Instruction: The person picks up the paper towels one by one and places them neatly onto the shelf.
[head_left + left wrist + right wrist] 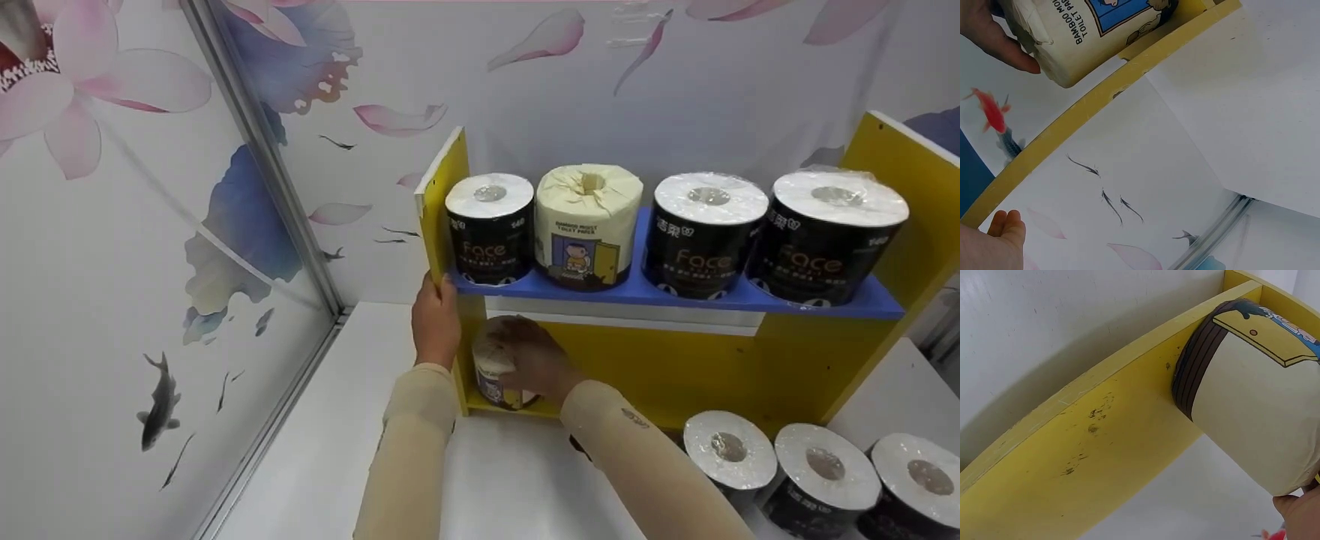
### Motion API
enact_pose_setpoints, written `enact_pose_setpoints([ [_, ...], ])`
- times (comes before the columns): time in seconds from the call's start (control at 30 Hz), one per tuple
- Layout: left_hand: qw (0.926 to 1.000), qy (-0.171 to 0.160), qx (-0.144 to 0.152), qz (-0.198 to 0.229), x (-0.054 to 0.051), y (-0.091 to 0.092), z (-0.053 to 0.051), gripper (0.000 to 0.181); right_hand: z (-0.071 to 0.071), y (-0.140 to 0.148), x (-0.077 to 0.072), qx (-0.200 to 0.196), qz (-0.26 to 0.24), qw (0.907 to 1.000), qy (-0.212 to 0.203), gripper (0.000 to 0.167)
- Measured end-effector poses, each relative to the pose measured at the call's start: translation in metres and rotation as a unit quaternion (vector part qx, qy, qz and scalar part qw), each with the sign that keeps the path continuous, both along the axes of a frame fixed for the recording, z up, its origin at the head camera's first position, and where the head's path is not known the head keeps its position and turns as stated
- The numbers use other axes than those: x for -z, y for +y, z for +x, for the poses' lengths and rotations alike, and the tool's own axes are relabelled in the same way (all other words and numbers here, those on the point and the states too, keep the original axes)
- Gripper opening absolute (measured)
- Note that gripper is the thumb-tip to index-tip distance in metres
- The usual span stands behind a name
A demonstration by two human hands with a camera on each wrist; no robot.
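Note:
On the lower board of a yellow and blue shelf [675, 367], at its left end, stands a cream-wrapped toilet paper roll [491, 366]. My right hand [536, 358] grips this roll from above, fingers over its top. In the right wrist view the roll [1258, 399] has its base on the yellow board, and only part of the hand [1304, 514] shows. My left hand [436, 322] holds the front edge of the shelf's left side panel, just below the blue board. The left wrist view shows that hand [999, 242] at the panel's edge [1072, 121].
Above, the blue board [705, 301] bears black-wrapped rolls [701, 247] and one cream roll [589, 232]. More black-wrapped rolls [825, 472] stand on the white table [510, 480] at front right. A patterned wall [360, 172] rises behind and to the left.

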State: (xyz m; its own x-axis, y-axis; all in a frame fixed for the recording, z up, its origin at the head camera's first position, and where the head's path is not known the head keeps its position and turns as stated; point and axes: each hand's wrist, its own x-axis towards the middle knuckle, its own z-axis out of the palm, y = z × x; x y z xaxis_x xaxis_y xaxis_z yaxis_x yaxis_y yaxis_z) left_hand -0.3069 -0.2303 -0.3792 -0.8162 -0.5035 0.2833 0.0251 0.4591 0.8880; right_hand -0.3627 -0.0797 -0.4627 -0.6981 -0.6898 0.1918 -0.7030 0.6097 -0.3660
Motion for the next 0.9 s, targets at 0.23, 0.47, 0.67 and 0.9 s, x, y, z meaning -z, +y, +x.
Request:
enact_pose_setpoints([
  [0.23,1.0,0.005,0.001,-0.005,-0.001,0.001,-0.001,0.038,0.005,0.002,-0.004,0.015,0.034,0.9989,0.028,0.074],
  [0.47,1.0,0.003,0.002,-0.005,-0.003,0.001,0.0,0.038,0.006,0.005,-0.001,0.023,0.054,0.997,0.049,0.071],
  [0.67,1.0,0.006,0.004,-0.004,-0.002,0.001,0.0,0.038,0.007,0.009,0.001,0.027,0.032,0.9976,0.056,0.074],
  [0.9,1.0,0.001,0.003,0.005,-0.002,0.001,0.001,0.043,0.014,0.015,-0.002,0.04,-0.006,0.9975,0.058,0.077],
])
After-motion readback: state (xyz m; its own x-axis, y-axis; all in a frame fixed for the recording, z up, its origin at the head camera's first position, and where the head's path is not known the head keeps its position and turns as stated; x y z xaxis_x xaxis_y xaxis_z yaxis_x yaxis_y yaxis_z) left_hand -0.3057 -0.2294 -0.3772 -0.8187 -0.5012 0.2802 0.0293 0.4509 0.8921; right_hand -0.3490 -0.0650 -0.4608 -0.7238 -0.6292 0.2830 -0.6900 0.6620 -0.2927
